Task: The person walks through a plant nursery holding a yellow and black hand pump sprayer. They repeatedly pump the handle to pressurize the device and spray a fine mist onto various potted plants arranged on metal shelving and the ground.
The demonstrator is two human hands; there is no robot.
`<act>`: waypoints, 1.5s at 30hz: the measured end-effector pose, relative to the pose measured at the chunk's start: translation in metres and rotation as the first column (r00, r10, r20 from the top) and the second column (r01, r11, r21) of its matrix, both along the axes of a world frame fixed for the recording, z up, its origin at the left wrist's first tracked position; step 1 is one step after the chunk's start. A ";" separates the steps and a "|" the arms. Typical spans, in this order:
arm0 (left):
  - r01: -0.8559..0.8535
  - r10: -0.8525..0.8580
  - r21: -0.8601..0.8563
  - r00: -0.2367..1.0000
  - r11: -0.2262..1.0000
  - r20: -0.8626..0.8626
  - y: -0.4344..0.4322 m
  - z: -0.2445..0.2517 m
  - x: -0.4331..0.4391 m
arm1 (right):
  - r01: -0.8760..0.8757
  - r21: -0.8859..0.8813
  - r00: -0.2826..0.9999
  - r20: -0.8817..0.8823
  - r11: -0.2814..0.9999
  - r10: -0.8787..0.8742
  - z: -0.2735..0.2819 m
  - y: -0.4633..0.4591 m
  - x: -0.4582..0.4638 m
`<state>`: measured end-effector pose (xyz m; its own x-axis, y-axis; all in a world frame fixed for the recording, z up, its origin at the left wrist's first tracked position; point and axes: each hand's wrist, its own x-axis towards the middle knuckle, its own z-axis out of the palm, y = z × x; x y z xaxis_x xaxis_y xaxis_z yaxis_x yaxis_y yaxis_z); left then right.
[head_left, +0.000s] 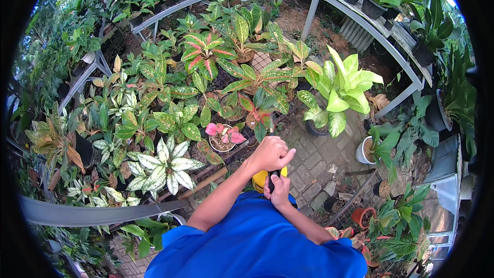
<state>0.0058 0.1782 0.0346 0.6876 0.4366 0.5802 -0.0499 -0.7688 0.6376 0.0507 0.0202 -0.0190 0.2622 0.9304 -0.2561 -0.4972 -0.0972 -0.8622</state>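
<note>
A yellow and black object, which looks like a hand-held pump sprayer, is close in front of my blue shirt. My left hand is curled round its upper part, thumb pointing right; a short dark nozzle-like end shows beyond the knuckles. Nearer my body, my right hand grips its black handle. Much of the yellow body is hidden under my hands and shirt. Just past the nozzle end is a red and green aglaonema, with a pink-leaved plant in a white pot to its left.
Potted foliage crowds low mesh racks ahead and left. A bright green dieffenbachia stands right of centre on brick paving. A white pot and a terracotta pot are at right. Metal-framed benches curve round the far side; a grey rail crosses lower left.
</note>
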 end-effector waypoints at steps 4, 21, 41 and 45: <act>-0.027 0.027 -0.002 0.998 1.000 -0.061 -0.001 -0.002 -0.005 | -0.017 -0.044 0.998 0.053 0.999 0.020 -0.001 -0.001 -0.001; -0.183 0.178 -0.025 0.974 0.983 -0.140 -0.011 0.002 -0.037 | -0.194 -0.002 0.980 0.042 0.981 0.194 -0.002 -0.001 -0.003; -0.147 0.143 0.218 0.989 0.965 0.032 -0.005 0.083 -0.075 | -0.470 0.112 0.883 0.033 0.876 0.469 0.002 0.013 0.000; -0.240 0.235 0.283 0.971 0.929 0.052 -0.014 0.112 -0.083 | -0.532 0.140 0.845 0.033 0.835 0.533 0.001 0.021 0.001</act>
<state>-0.0772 0.1642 0.1468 0.5733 0.4006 0.7147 0.1478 -0.9086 0.3907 0.0522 0.0408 -0.0184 -0.2853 0.9515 -0.1149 -0.4093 -0.2294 -0.8831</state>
